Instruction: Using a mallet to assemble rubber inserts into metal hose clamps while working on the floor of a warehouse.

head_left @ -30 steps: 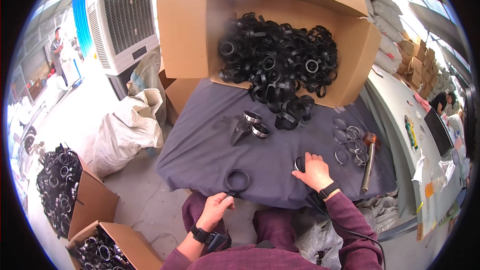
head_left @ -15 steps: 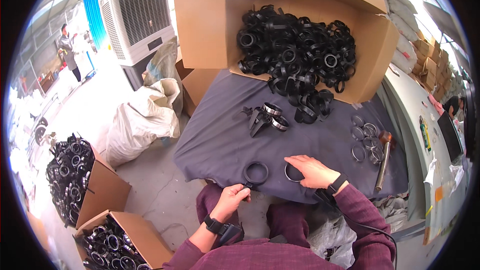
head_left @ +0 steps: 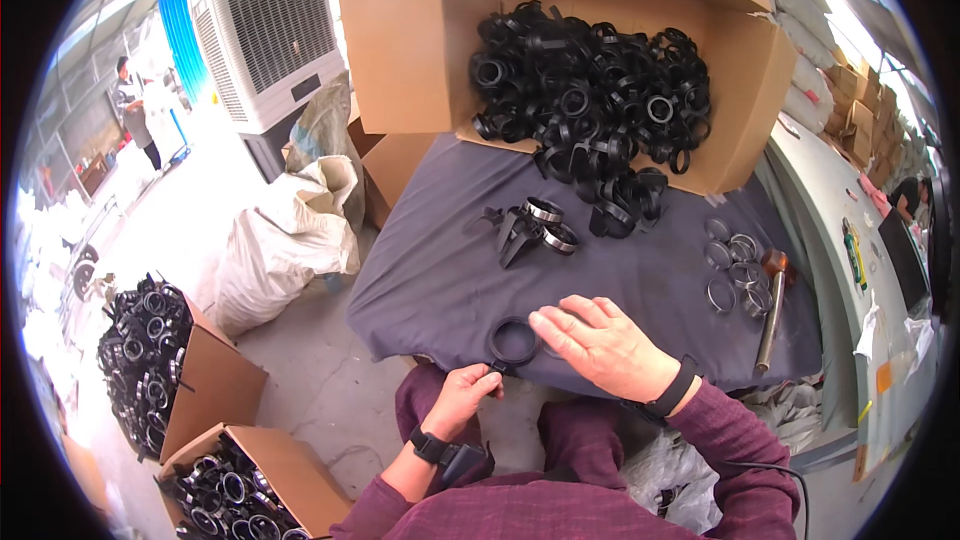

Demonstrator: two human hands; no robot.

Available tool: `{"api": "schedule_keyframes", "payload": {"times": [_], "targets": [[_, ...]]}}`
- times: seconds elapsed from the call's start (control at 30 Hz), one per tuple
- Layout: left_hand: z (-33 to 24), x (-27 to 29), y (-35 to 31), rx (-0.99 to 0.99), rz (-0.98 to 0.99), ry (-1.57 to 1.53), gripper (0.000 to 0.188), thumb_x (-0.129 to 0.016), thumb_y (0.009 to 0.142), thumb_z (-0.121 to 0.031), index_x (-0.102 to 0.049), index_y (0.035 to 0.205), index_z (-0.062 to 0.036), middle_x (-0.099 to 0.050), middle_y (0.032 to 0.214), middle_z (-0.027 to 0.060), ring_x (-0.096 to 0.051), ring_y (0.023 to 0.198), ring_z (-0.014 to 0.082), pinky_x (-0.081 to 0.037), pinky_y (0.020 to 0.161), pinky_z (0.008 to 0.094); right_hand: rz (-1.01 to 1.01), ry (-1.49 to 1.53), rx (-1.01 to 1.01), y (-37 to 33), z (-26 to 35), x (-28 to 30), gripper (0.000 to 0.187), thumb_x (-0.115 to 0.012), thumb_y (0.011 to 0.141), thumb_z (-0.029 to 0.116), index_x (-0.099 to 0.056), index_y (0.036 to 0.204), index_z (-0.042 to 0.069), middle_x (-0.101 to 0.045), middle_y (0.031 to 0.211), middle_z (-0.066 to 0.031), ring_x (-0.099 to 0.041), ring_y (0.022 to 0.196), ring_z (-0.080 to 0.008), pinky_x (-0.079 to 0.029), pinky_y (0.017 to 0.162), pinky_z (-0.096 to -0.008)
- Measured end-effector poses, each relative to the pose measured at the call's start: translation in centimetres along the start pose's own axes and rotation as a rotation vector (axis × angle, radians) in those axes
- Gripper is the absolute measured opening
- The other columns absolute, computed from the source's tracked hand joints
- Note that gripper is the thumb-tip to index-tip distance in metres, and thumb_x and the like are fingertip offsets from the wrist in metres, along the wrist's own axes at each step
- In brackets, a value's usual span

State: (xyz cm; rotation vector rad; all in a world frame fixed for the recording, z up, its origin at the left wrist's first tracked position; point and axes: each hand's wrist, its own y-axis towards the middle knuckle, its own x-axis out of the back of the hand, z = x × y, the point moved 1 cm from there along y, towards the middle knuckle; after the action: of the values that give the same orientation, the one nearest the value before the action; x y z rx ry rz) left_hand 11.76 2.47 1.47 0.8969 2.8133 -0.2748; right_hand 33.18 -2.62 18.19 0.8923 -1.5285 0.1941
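Note:
A black ring with a short stem lies flat near the front edge of the cloth-covered table. My left hand pinches its stem between thumb and fingers. Just right of that ring is my right hand, palm down, with its fingers stretched out and slightly apart. Only a faint edge of a thin ring shows by its fingertips; the hand hides the rest. Farther back sit several black clamps with silver bands. Loose silver rings are grouped at the right, beside a hammer.
A large cardboard box lies open at the back, black rings spilling from it. Two boxes of banded black rings stand at lower left. A white sack and an air cooler are beyond. Another person stands far left.
My right hand has shifted left toward the black ring and now covers most of the thin ring that showed beside it. My left hand stays on the stem.

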Motion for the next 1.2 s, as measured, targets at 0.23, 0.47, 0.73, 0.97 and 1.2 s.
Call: {"api": "schedule_keyframes", "payload": {"times": [0.23,0.47,0.73,0.97,1.2], "targets": [[-0.6,-0.5,-0.2,0.0,-0.034,-0.03,0.019,-0.057,0.091,-0.017,-0.063,0.081,-0.0026,-0.063,0.075,0.0023,-0.057,0.072,0.0103,-0.044,0.071,0.026,-0.021,0.012,0.102,1.5,0.3,0.7,0.056,-0.057,0.078,0.01,-0.042,0.132,0.004,-0.054,0.119,-0.0063,-0.051,0.107,-0.0241,-0.044,0.084,-0.0341],[0.1,-0.3,0.0,0.057,-0.038,0.02,0.016,-0.056,0.092,-0.016,-0.063,0.087,-0.0023,-0.064,0.078,0.0031,-0.059,0.075,0.012,-0.047,0.075,0.0277,0.096,0.491,-0.027,2.7,-0.8,-4.0,0.064,-0.061,0.064,-0.006,-0.05,0.126,0.003,-0.052,0.122,-0.0141,-0.051,0.107,-0.0336,-0.046,0.09,-0.04],[0.2,-0.2,0.1,0.051,-0.037,0.055,0.017,-0.055,0.091,-0.016,-0.061,0.083,-0.0022,-0.063,0.077,0.0026,-0.058,0.075,0.0115,-0.046,0.075,0.0283,0.404,0.508,-0.089,4.2,-1.0,-7.3,0.062,-0.064,0.065,-0.001,-0.054,0.125,0.008,-0.051,0.121,-0.0154,-0.053,0.105,-0.0342,-0.049,0.087,-0.0409],[-0.2,-0.5,0.0,0.066,-0.024,0.034,0.017,-0.054,0.092,-0.014,-0.061,0.083,-0.0009,-0.064,0.078,0.0036,-0.059,0.077,0.0115,-0.046,0.076,0.0276,0.467,0.413,-0.079,4.7,-0.6,-7.9,0.059,-0.066,0.066,0.002,-0.055,0.123,0.007,-0.053,0.115,-0.0153,-0.057,0.099,-0.0344,-0.05,0.085,-0.0412],[0.2,-0.3,-0.4,0.069,-0.066,0.093,0.016,-0.053,0.092,-0.012,-0.062,0.089,0.0018,-0.065,0.079,0.0048,-0.059,0.079,0.0123,-0.046,0.077,0.0276,0.185,0.382,-0.198,5.4,1.3,-10.0,0.05,-0.064,0.082,0.033,-0.053,0.123,0.006,-0.05,0.126,-0.0163,-0.05,0.116,-0.0343,-0.043,0.093,-0.0485]]}}
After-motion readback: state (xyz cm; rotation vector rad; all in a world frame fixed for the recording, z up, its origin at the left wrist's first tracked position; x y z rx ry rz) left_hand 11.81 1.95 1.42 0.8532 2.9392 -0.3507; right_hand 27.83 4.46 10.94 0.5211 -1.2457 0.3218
